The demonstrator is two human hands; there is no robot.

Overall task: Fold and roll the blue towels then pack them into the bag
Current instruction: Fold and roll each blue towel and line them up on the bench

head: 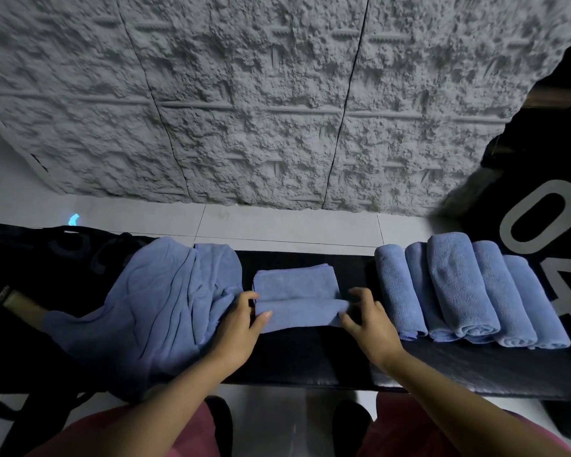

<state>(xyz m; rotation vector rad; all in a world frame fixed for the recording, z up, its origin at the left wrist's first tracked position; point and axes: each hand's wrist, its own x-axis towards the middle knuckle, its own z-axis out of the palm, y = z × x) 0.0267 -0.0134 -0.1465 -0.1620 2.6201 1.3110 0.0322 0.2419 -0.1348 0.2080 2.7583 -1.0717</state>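
Note:
A folded blue towel (295, 285) lies in the middle of the black bench (290, 354), its near end partly rolled into a thick tube. My left hand (241, 319) grips the roll's left end and my right hand (365, 319) grips its right end, fingers curled over the top. A loose pile of unfolded blue towels (159, 301) lies to the left. Several rolled blue towels (465, 291) lie side by side on the right. A black bag (521, 179) with a large white "0" stands at the far right.
Another dark bag with straps (47, 258) lies at the left under the loose towels. A rough grey textured wall (244, 94) rises behind the bench. White floor tiles (277, 225) show between wall and bench. My knees in red fabric (139, 430) are at the bottom.

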